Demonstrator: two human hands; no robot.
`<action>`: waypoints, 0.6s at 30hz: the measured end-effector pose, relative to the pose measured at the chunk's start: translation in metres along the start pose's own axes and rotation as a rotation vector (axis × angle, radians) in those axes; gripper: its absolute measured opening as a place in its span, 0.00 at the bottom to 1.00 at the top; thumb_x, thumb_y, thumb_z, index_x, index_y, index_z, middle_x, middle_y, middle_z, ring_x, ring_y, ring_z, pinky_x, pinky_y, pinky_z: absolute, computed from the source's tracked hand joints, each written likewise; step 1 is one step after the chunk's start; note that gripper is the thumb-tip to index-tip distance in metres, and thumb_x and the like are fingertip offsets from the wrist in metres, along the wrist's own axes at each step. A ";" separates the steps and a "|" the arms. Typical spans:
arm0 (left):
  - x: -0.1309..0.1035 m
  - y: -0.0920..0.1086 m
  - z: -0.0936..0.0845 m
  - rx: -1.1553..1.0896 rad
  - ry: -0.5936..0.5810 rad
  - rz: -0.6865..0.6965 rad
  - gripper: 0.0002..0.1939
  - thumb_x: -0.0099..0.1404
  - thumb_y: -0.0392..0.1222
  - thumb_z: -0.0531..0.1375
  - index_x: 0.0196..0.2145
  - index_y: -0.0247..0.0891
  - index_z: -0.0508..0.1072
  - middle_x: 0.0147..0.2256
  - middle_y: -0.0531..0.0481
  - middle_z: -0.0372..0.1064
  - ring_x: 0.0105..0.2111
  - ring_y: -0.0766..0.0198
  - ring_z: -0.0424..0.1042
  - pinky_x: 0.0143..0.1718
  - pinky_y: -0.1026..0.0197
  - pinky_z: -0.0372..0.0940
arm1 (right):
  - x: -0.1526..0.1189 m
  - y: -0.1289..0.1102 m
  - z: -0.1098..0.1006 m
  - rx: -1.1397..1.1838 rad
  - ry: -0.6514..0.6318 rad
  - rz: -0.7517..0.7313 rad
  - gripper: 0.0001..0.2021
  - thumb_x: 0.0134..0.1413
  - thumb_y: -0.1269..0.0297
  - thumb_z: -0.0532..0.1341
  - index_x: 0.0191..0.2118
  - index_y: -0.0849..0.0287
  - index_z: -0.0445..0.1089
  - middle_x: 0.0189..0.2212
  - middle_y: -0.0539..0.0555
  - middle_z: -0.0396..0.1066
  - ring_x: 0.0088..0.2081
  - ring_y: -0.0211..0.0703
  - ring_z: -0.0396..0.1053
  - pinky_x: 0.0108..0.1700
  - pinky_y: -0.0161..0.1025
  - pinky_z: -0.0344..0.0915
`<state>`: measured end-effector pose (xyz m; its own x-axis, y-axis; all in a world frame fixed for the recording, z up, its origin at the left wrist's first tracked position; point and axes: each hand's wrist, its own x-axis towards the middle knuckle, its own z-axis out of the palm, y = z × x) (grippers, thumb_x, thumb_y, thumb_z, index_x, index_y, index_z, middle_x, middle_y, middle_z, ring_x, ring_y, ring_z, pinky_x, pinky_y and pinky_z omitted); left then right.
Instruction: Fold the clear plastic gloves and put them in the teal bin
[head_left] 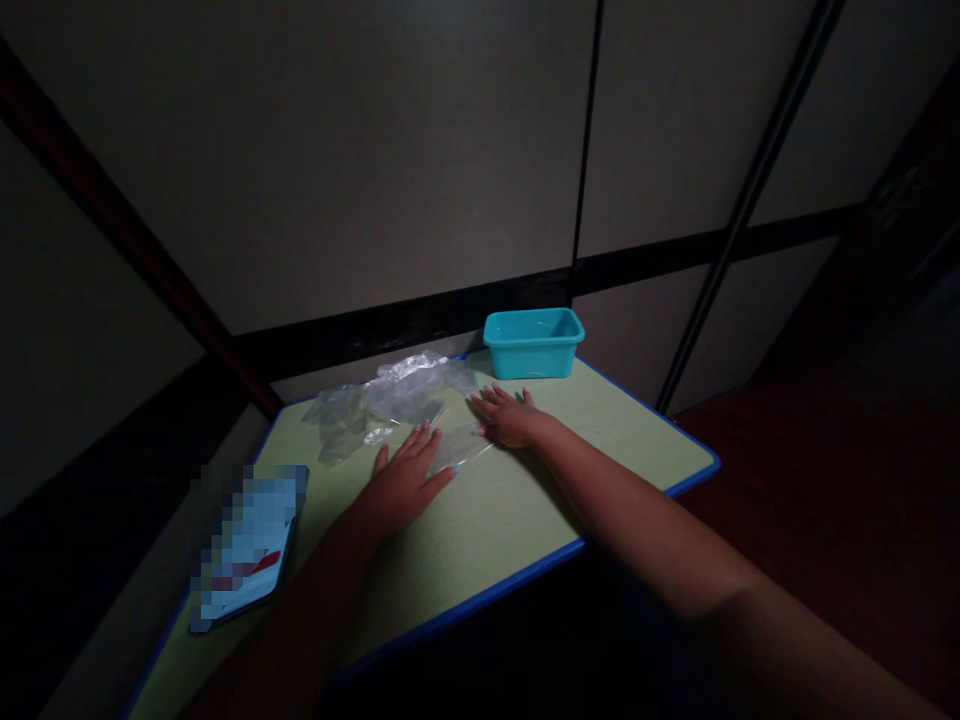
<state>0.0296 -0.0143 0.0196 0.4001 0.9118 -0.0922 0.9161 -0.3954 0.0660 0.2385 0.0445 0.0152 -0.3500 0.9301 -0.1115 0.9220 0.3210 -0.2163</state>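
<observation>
A clear plastic bag (459,447) lies flat on the table between my two hands. My left hand (405,480) rests at its left end with the fingers spread. At its right end lies my right hand (510,415), palm down, fingers spread and stretched out. Neither hand is closed around anything. Just beyond my left hand is a crumpled heap of clear plastic bags (409,390). Past my right fingertips stands a turquoise plastic basket (532,360); its bottom inside is hidden from this angle.
The pale green table (480,540) has a blue edge. A phone or tablet-like flat thing (259,545), partly blurred out, lies at the left edge. Dark-trimmed cabinet panels (390,180) rise directly behind the table. Reddish floor (780,480) shows to the right.
</observation>
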 end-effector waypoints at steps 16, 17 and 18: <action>0.005 0.004 0.004 -0.015 -0.073 0.020 0.32 0.66 0.53 0.39 0.64 0.35 0.40 0.64 0.44 0.30 0.64 0.59 0.32 0.60 0.44 0.37 | -0.008 -0.021 0.000 0.011 -0.112 -0.043 0.31 0.59 0.48 0.41 0.65 0.52 0.34 0.65 0.58 0.24 0.65 0.51 0.25 0.56 0.67 0.28; 0.005 0.004 0.004 -0.016 -0.073 0.021 0.32 0.66 0.53 0.39 0.64 0.35 0.40 0.64 0.44 0.31 0.64 0.58 0.32 0.60 0.44 0.37 | -0.008 -0.020 -0.001 0.016 -0.128 -0.032 0.33 0.58 0.46 0.41 0.65 0.52 0.33 0.65 0.57 0.23 0.65 0.51 0.24 0.56 0.67 0.29; 0.005 0.003 0.005 -0.014 -0.073 0.026 0.32 0.67 0.53 0.39 0.64 0.36 0.40 0.64 0.44 0.30 0.64 0.58 0.32 0.59 0.43 0.37 | -0.009 -0.019 -0.003 0.019 -0.142 -0.024 0.34 0.57 0.44 0.43 0.65 0.51 0.33 0.65 0.58 0.23 0.65 0.51 0.24 0.56 0.67 0.29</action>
<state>0.0351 -0.0112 0.0148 0.4250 0.8905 -0.1623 0.9052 -0.4168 0.0833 0.2248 0.0311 0.0228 -0.3930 0.8872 -0.2418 0.9102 0.3380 -0.2392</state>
